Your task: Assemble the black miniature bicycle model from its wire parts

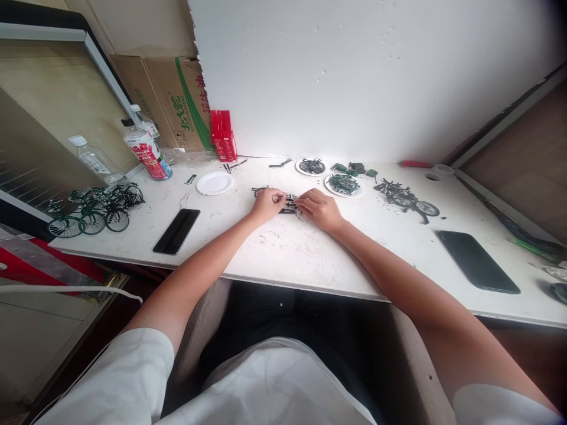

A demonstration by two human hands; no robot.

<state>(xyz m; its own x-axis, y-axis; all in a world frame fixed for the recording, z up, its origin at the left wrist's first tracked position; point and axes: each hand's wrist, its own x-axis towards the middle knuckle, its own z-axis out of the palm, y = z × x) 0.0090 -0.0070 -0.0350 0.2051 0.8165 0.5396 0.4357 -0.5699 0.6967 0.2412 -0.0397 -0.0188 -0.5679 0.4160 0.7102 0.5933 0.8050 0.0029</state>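
Note:
At the middle of the white table, my left hand [266, 205] and my right hand [324, 211] are closed in a pinch, fingertips close together. Between them is a small black model bicycle part [291, 204], and the fingers of both hands touch it. Its exact shape is partly hidden by the fingers. Another dark piece [256, 190] shows just behind my left hand. Just beyond my right hand, a white paper plate [361, 193] bears green bicycle parts [344, 184]. A second plate [299, 170] farther back carries black wheels and parts [312, 166].
Finished-looking model bicycles [92, 218] stand at the left near a phone [176, 231] and bottles [147, 154]. A bare paper plate [215, 183] lies left of centre. Black bicycle parts [401, 196] are heaped at the right, beyond a dark phone-like slab [477, 261]. A red box [224, 137] stands at the back.

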